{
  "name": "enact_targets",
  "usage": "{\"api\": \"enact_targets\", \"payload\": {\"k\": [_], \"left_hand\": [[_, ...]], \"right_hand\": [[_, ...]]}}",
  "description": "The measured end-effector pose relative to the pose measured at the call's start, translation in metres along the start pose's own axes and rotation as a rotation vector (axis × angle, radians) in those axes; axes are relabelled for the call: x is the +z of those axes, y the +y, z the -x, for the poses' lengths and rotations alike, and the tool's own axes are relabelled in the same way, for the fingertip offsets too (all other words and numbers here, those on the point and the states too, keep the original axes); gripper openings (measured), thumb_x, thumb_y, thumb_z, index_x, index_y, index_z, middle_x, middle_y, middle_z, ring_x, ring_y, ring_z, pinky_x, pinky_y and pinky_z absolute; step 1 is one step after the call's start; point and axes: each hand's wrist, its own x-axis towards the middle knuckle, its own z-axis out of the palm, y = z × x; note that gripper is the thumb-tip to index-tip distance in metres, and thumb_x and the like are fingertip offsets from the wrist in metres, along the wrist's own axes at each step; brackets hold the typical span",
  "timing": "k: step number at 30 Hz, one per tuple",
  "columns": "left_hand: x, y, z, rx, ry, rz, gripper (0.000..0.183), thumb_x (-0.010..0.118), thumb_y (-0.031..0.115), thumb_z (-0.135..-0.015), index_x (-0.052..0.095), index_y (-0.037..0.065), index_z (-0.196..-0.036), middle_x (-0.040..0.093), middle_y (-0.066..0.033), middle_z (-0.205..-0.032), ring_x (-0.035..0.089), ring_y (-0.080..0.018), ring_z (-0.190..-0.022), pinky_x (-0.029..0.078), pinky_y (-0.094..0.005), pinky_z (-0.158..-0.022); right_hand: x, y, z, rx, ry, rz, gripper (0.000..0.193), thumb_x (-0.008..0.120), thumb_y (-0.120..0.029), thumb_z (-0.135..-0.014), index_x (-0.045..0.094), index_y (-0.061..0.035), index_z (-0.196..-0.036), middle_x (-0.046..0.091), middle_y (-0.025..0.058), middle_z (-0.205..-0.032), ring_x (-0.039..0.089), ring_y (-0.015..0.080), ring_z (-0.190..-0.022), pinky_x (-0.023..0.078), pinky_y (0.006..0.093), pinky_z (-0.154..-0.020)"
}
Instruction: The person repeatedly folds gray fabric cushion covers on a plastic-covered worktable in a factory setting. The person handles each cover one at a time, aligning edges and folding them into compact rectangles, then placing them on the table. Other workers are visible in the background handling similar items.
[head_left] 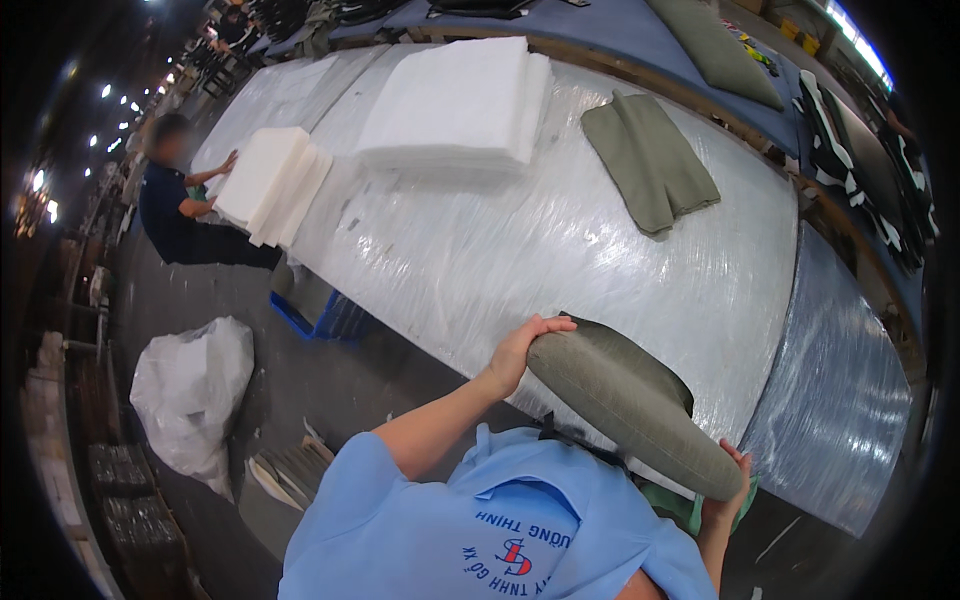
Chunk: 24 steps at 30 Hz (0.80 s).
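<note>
I hold an olive-green stuffed cushion [630, 400] over the near edge of a long table wrapped in clear plastic film [560, 250]. My left hand [520, 350] grips its upper left end. My right hand [730, 490] holds its lower right end from below. The cushion is long and rounded, tilted down to the right. My light blue shirt [500, 520] fills the lower middle of the view.
A folded olive-green cover [650, 160] lies on the far right of the table. Stacks of white foam padding [460, 100] [270, 180] sit farther back. A co-worker in dark blue [170, 200] handles the left stack. A white plastic sack [190, 390] and a blue crate [325, 315] are on the floor.
</note>
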Motion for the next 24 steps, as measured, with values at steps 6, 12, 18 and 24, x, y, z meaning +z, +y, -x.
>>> {"api": "enact_targets", "payload": {"k": [6, 12, 18, 24], "left_hand": [[0.001, 0.031, 0.029, -0.458, -0.001, -0.07, 0.055, 0.039, 0.039, -0.109, 0.05, 0.004, -0.15, 0.049, -0.0138, -0.153, 0.045, -0.0215, -0.14, 0.032, -0.0343, -0.117], [0.015, 0.053, 0.012, -0.716, -0.035, -0.07, 0.064, 0.056, 0.031, -0.102, 0.038, 0.002, -0.156, 0.049, -0.0163, -0.15, 0.05, -0.0246, -0.135, 0.041, -0.0361, -0.111], [0.008, 0.036, -0.025, -1.023, -0.042, -0.221, 0.074, 0.06, 0.032, -0.101, 0.024, 0.002, -0.159, 0.048, -0.0202, -0.15, 0.052, -0.0281, -0.134, 0.048, -0.0429, -0.107], [0.002, 0.004, -0.053, -1.148, -0.025, -0.349, 0.077, 0.061, 0.039, -0.102, 0.024, -0.002, -0.156, 0.047, -0.0244, -0.149, 0.056, -0.0306, -0.13, 0.052, -0.0459, -0.103]], "right_hand": [[0.017, -0.033, 0.043, 0.361, 0.016, 0.056, 0.059, 0.051, -0.045, -0.106, 0.046, -0.002, -0.146, 0.058, 0.0152, -0.141, 0.059, 0.0298, -0.126, 0.045, 0.0454, -0.11], [0.035, -0.053, 0.038, 0.519, 0.023, 0.366, 0.064, 0.06, -0.038, -0.102, 0.04, -0.0052, -0.153, 0.054, 0.0151, -0.147, 0.056, 0.0295, -0.132, 0.047, 0.0461, -0.108], [0.036, -0.039, -0.008, 0.92, 0.028, 0.487, 0.082, 0.064, -0.04, -0.1, 0.023, 0.0, -0.16, 0.045, 0.0194, -0.154, 0.056, 0.0309, -0.13, 0.048, 0.0459, -0.106], [0.029, -0.009, -0.034, 1.053, 0.06, 0.546, 0.07, 0.058, -0.049, -0.102, 0.047, 0.0053, -0.145, 0.063, 0.0208, -0.134, 0.067, 0.0307, -0.115, 0.056, 0.0471, -0.094]]}}
